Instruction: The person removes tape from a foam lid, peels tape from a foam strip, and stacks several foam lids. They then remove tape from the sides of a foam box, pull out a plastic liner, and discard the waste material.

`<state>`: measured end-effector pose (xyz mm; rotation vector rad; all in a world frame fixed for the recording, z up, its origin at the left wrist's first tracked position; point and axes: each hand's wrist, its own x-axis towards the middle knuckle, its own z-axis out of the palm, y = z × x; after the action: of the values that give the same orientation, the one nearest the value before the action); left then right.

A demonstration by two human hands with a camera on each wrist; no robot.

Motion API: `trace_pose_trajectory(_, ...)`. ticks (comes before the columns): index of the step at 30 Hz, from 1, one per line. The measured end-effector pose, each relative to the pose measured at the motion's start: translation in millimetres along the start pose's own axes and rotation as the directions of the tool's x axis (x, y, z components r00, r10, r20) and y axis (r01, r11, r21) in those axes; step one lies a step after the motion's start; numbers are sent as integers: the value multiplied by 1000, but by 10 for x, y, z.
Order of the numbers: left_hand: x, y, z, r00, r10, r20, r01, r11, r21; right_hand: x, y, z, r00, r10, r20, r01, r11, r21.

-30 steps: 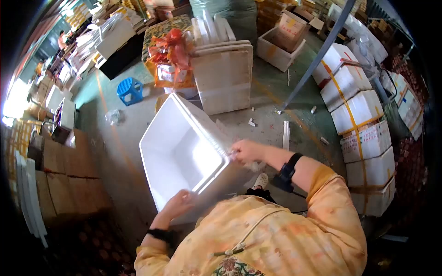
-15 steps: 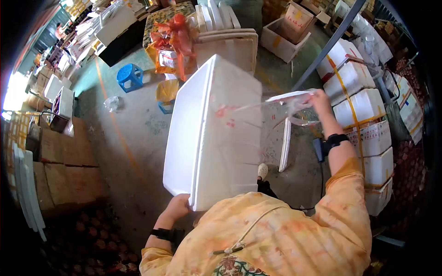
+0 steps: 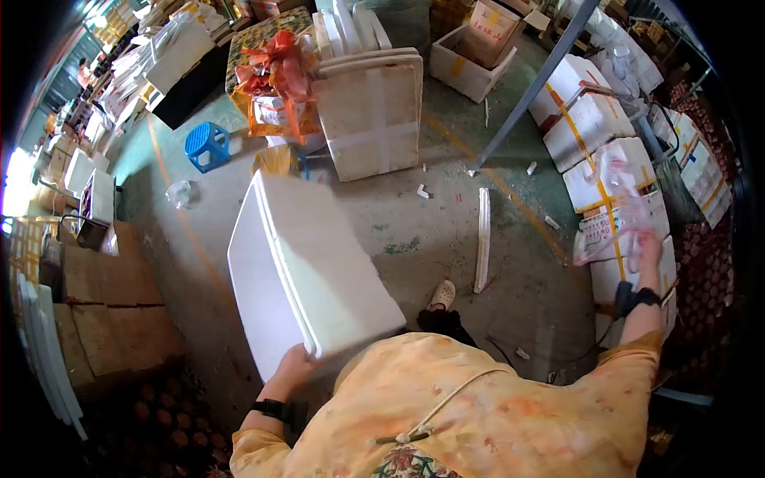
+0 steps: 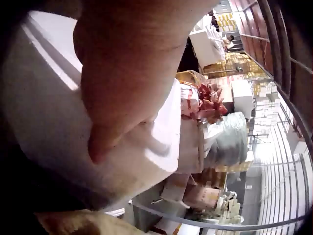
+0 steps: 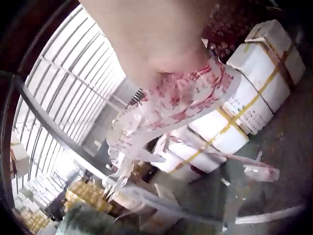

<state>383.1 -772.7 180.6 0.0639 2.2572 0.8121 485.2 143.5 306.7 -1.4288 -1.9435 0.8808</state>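
A large white foam box point(image 3: 335, 263) is tilted on its side in front of the person's body, its open mouth facing left. At the near corner of its rim, the left hand point(image 3: 293, 365) grips the edge; in the left wrist view the thumb lies along the white foam wall point(image 4: 44, 107). Out at the far right, the right hand point(image 3: 649, 259) holds a crumpled strip of clear plastic film with red print point(image 5: 186, 98). The film trails from the fingers in the right wrist view, and its loose end overlaps the stacked boxes.
Taped white foam boxes point(image 3: 610, 179) are stacked along the right, beside a slanting metal pole point(image 3: 535, 88). A foam strip point(image 3: 482, 239) and small scraps lie on the floor. Ahead stand foam lids point(image 3: 370, 119) and a blue stool point(image 3: 207, 146); cardboard boxes point(image 3: 119, 338) are at left.
My right hand has pulled the film away from the box and swung it out to the right. The box has turned its mouth leftward and come lower, with my left hand still gripping its rim.
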Motion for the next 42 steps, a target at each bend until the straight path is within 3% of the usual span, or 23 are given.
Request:
trace_pose_trajectory(1, -6, 68, -40, 999, -36, -38, 35, 999, -19, 106, 394, 222, 967, -128, 222, 103, 987, 123)
trace_pose_trajectory(2, -15, 228, -131, 995, -69, -71, 67, 997, -37, -654, 15, 470, 978, -123, 166, 99, 984, 147)
trace_pose_trajectory(4, -20, 415, -283, 983, -142, -117, 144, 990, 12, -1067, 72, 749, 923, -125, 365, 12, 955, 297)
trace_pose_trajectory(6, 28, 376, -347, 969, -212, -129, 218, 975, 39, -1532, -85, 864, 886, -121, 447, 166, 984, -63)
trace_pose_trajectory(7, 52, 339, -372, 958, -249, -140, 257, 965, 46, -1698, -112, 904, 866, -149, 478, 220, 971, -96)
trace_pose_trajectory(8, 72, 280, -366, 966, -187, -177, 171, 980, -102, -1816, -69, 954, 876, -105, 470, 193, 971, -144)
trace_pose_trajectory(11, 227, -96, -387, 942, -254, -221, 222, 962, -160, -2131, 143, 1113, 862, -8, 507, 64, 994, -93)
trace_pose_trajectory(12, 295, -397, -277, 940, -187, -285, 106, 955, -278, -2161, 268, 1126, 804, -84, 588, 117, 993, -19)
trace_pose_trajectory(13, 299, -651, -148, 918, -130, -374, -26, 923, -384, -2327, 123, 1122, 792, -20, 610, 48, 998, -28)
trace_pose_trajectory(16, 120, -712, 35, 879, -206, -429, 4, 904, -427, -2323, 292, 1235, 779, -234, 581, 360, 926, -109)
trace_pose_trajectory(17, 74, -837, 205, 848, -192, -493, -41, 905, -423, -2420, 44, 1205, 775, -122, 620, 284, 944, -169)
trace_pose_trajectory(19, -167, -514, 280, 853, -360, -379, 263, 922, -283, -2109, 290, 1395, 679, -205, 705, 376, 922, -95)
trace_pose_trajectory(20, -277, -406, 438, 828, -371, -421, 237, 911, -337, -1989, 320, 1505, 652, -141, 745, 280, 958, -64)
trace_pose_trajectory(24, -706, 69, 969, 711, -398, -579, 128, 884, -450, -1726, 45, 1972, 429, -175, 886, 608, 781, -140)
trace_pose_trajectory(27, -982, 276, 1218, 648, -429, -630, 96, 866, -490, -1533, -368, 2700, 179, -317, 931, 856, 517, 12)
trace_pose_trajectory(29, -1194, 432, 1449, 600, -454, -659, 121, 865, -486, -1671, -754, 3085, 186, -241, 952, 620, 781, 76)
trace_pose_trajectory(31, -1464, 635, 1665, 538, -478, -695, 90, 852, -516, -1767, -991, 3605, 32, -417, 908, 831, 517, 208)
trace_pose_trajectory(33, -1629, 780, 1892, 503, -496, -708, 99, 847, -522, -2107, -1287, 3898, -260, -587, 766, 865, 211, 455)
trace_pose_trajectory(35, -1673, 836, 2086, 445, -492, -748, 120, 861, -495, -2719, -1662, 3876, -255, -437, 862, 787, 425, 448)
trace_pose_trajectory(37, -1724, 933, 2247, 424, -441, -791, 162, 896, -413, -2927, -1662, 4187, -377, -531, 759, 742, 317, 590)
trace_pose_trajectory(40, -1730, 884, 2484, 413, -365, -834, 204, 930, -306, -3351, -1664, 4645, -406, -383, 830, 703, 450, 551)
trace_pose_trajectory(41, -1613, 746, 2667, 392, -366, -844, 183, 930, -318, -3764, -1838, 4221, -522, -478, 706, 684, 259, 682)
trace_pose_trajectory(42, -1551, 661, 2787, 369, -361, -857, 164, 932, -322, -3919, -1835, 4342, -501, -412, 761, 684, 350, 640)
